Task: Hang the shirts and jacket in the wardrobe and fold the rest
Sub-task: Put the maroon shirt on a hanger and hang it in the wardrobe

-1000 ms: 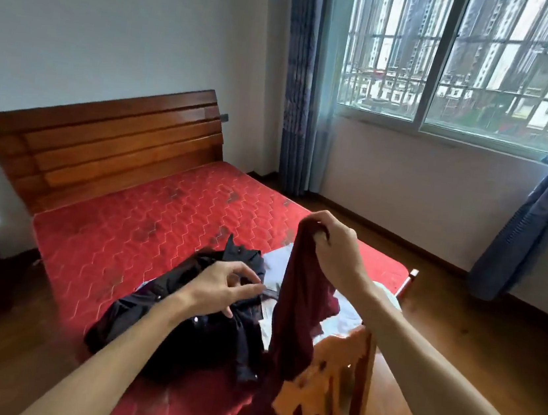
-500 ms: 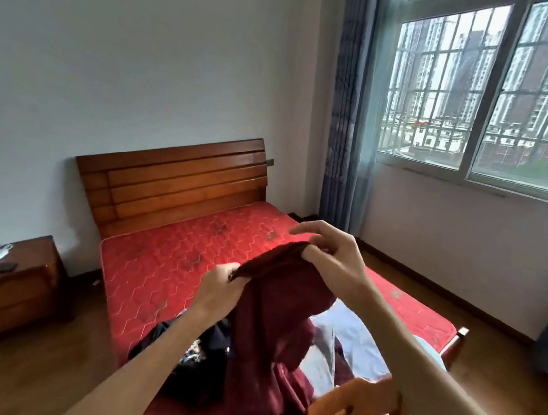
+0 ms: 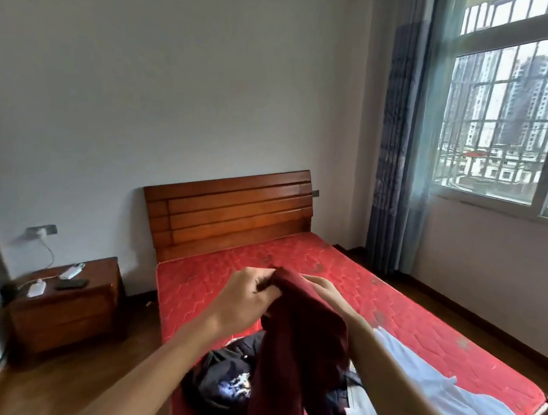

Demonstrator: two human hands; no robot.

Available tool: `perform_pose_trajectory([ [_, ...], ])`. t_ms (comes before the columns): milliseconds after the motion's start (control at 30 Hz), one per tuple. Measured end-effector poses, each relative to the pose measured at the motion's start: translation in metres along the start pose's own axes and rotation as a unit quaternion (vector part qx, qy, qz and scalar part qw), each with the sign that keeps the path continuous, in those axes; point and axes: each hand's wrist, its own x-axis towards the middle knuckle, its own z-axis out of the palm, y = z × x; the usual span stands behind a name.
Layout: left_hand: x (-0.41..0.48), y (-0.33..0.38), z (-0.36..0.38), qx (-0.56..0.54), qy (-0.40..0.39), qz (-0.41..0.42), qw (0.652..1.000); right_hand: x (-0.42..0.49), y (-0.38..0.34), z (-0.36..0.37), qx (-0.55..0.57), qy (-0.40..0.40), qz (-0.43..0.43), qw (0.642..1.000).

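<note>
**Risk: hanging cloth snags the pile**

Head view: left hand [image 3: 244, 298] and right hand [image 3: 323, 288] both pinch the top edge of the dark maroon cloth garment [image 3: 299, 352], raised over the red quilted mattress [image 3: 408, 313]. The tail hangs bunched and, in my judgement, may catch the crumpled black jacket [image 3: 226, 386] beneath.

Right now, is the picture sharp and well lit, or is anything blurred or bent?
In the head view, daylight from the window lights the room evenly, without glare; the wide lens bows the curtain; motion blur smears the nightstand corner and the floor beside it; the left hand, right hand and the dark red garment they grip look fairly sharp.
</note>
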Motion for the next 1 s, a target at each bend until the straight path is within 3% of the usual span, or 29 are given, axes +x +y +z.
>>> perform_pose_trajectory([
  [133, -0.026, -0.016, -0.056, -0.126, -0.109, -0.057, 0.984, 0.012, -0.024, 0.04, 0.037, 0.008, -0.097, 0.995],
  [200, -0.032, -0.037, -0.08, -0.187, -0.064, -0.079, 0.977, 0.018, -0.039, 0.051, 0.103, 0.022, -0.114, 0.988],
  [300, -0.027, -0.08, -0.096, -0.184, 0.058, -0.114, 0.975, 0.024, -0.064, 0.062, 0.155, -0.001, -0.151, 0.976],
  [467, -0.021, -0.116, -0.077, -0.109, -0.065, -0.147, 0.981, 0.028, -0.091, 0.071, 0.179, -0.063, -0.192, 0.963],
  [600, -0.024, -0.117, -0.071, -0.176, -0.028, -0.197, 0.964, 0.031, -0.096, 0.058, 0.234, -0.066, -0.201, 0.949],
  [667, -0.031, -0.112, -0.076, -0.209, -0.034, -0.182, 0.96, 0.032, -0.094, 0.05, 0.24, -0.062, -0.187, 0.951],
  [833, -0.029, -0.077, -0.091, -0.249, 0.104, -0.169, 0.948, 0.033, -0.093, 0.067, 0.162, -0.07, -0.161, 0.971],
  [1000, -0.055, -0.055, -0.174, -0.269, 0.236, -0.114, 0.927, 0.049, -0.073, 0.097, -0.074, 0.053, -0.202, 0.975],
])
